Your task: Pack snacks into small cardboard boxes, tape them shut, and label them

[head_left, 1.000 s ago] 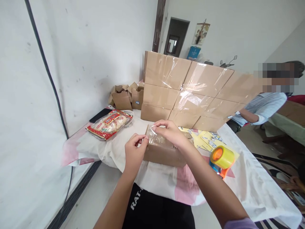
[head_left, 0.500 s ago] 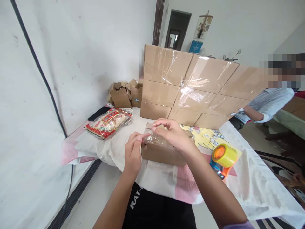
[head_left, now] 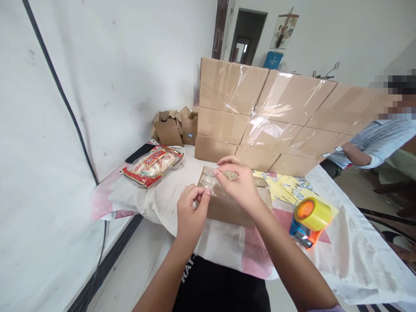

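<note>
A small brown cardboard box (head_left: 227,210) lies on the cloth-covered table (head_left: 341,255) in front of me. A clear plastic packet (head_left: 212,185) with something pale inside rests on its top. My left hand (head_left: 190,214) pinches the packet's near left corner at the box edge. My right hand (head_left: 238,182) reaches over the box and pinches the packet's top with thumb and forefinger. The packet's far side is hidden behind my right hand.
A tape dispenser with a yellow roll (head_left: 308,221) stands right of the box. Yellow sheets (head_left: 289,188) lie behind it. Stacked taped cartons (head_left: 266,119) wall the back. A snack bag (head_left: 152,164), a dark phone (head_left: 139,152) and small open boxes (head_left: 172,128) sit left. Another person (head_left: 377,138) is at the right.
The packet has come down from above the box onto its top. My left hand slid lower to the box's near left corner; my right hand stayed over the packet.
</note>
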The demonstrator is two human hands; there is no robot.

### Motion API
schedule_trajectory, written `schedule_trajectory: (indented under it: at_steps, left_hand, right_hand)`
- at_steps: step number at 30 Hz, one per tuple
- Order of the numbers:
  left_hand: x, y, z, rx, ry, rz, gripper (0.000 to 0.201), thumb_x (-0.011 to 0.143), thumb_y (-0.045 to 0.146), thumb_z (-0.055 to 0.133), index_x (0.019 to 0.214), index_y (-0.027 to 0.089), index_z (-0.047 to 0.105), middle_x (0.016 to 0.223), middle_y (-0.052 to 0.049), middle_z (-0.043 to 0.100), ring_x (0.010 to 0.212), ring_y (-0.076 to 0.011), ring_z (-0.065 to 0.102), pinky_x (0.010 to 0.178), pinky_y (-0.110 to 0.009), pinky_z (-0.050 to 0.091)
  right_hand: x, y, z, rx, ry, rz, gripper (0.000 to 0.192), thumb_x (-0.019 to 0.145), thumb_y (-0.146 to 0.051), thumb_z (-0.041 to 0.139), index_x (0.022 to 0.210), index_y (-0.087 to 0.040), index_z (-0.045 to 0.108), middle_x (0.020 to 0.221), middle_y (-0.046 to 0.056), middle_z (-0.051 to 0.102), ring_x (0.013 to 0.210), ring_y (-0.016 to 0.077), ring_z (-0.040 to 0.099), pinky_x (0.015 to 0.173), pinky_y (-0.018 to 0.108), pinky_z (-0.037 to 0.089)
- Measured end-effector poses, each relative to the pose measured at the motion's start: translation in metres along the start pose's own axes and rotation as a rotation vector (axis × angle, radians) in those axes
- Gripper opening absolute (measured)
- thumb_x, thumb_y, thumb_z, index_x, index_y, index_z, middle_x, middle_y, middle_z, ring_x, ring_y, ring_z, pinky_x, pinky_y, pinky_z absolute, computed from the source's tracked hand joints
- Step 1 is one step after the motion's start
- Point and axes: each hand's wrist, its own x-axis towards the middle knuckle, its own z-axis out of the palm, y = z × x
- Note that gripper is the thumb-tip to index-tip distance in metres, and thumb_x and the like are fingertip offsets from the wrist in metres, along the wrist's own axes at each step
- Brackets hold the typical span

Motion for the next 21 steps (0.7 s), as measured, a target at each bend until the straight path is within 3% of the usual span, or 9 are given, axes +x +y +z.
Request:
schedule_trajectory:
  at_steps: [5, 14, 21]
  left_hand:
    - [-0.002, -0.003, 0.0, 0.054, -0.006, -0.025, 0.025, 0.098, 0.031, 0.057, 0.076, 0.021, 0.061, 0.072, 0.001, 0.051, 0.074, -0.0158, 0.048, 0.072, -0.031, 0.036]
    - [-0.005, -0.01, -0.007, 0.084, -0.038, -0.059, 0.027, 0.096, 0.035, 0.056, 0.074, 0.02, 0.065, 0.067, 0.002, 0.049, 0.069, -0.0151, 0.047, 0.069, -0.029, 0.037]
    - [-0.003, -0.004, -0.007, -0.058, -0.085, -0.356, 0.036, 0.087, 0.05, 0.063, 0.083, 0.017, 0.075, 0.058, 0.003, 0.047, 0.056, -0.0128, 0.04, 0.054, -0.026, 0.033]
  right_hand:
    - [-0.001, 0.001, 0.003, -0.09, -0.029, -0.045, 0.019, 0.093, -0.025, 0.065, 0.077, -0.023, 0.075, 0.101, 0.004, 0.068, 0.095, 0.0199, 0.067, 0.089, 0.035, 0.051]
    - [0.006, 0.003, 0.001, -0.211, -0.179, 0.02, 0.019, 0.09, -0.023, 0.071, 0.072, -0.023, 0.074, 0.102, 0.005, 0.071, 0.108, 0.026, 0.058, 0.098, 0.045, 0.046]
    - [0.022, 0.007, 0.008, -0.286, -0.293, 0.004, 0.016, 0.091, -0.025, 0.071, 0.076, -0.023, 0.076, 0.11, 0.007, 0.071, 0.111, 0.0277, 0.053, 0.097, 0.048, 0.044]
